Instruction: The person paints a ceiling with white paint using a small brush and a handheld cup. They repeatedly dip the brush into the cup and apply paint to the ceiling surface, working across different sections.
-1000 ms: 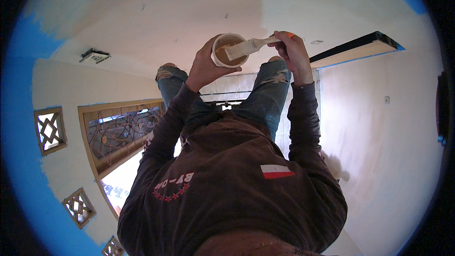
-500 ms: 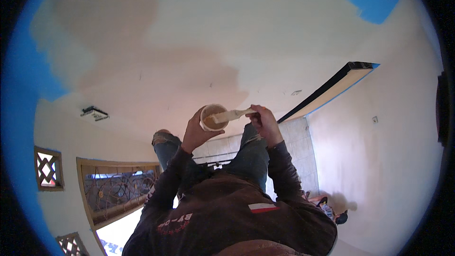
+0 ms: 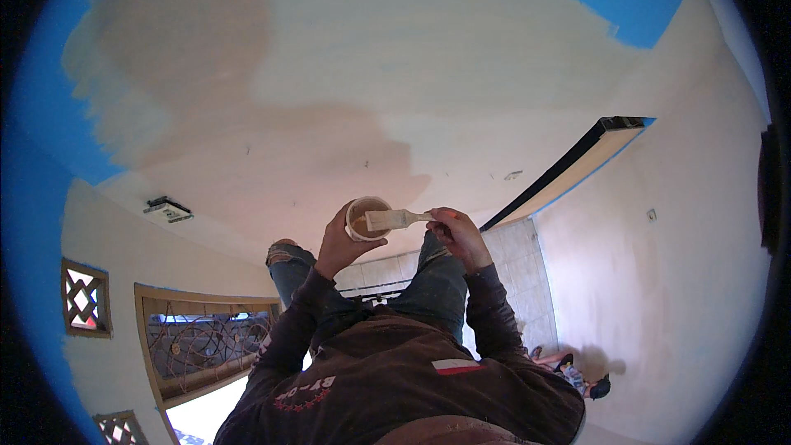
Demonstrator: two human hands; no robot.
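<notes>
My left hand (image 3: 338, 245) is wrapped round a small round paint tub (image 3: 358, 230) with a pale rim, held in front of my knees. Some tan paint shows inside it. In my right hand (image 3: 461, 239) is a flat paintbrush (image 3: 400, 218), gripped by its handle and lying roughly level. Its pale bristles reach over the tub's opening from the right; whether they touch the rim or the paint, I cannot tell. Beyond both hands spreads a wall (image 3: 395, 58) coated in cream paint, with a ragged border against bright blue.
A dark-edged shelf or ledge (image 3: 568, 169) juts out at the right. At the left are a small dark fixture (image 3: 169, 209), a lattice opening (image 3: 86, 297) and a window with a metal grille (image 3: 206, 338). Another person (image 3: 585, 379) is at the lower right, near the tiled floor (image 3: 521, 280).
The brush has turned more level and its bristles have shifted slightly down over the tub. Tub and hands sit a little lower in view. Both grips are unchanged.
</notes>
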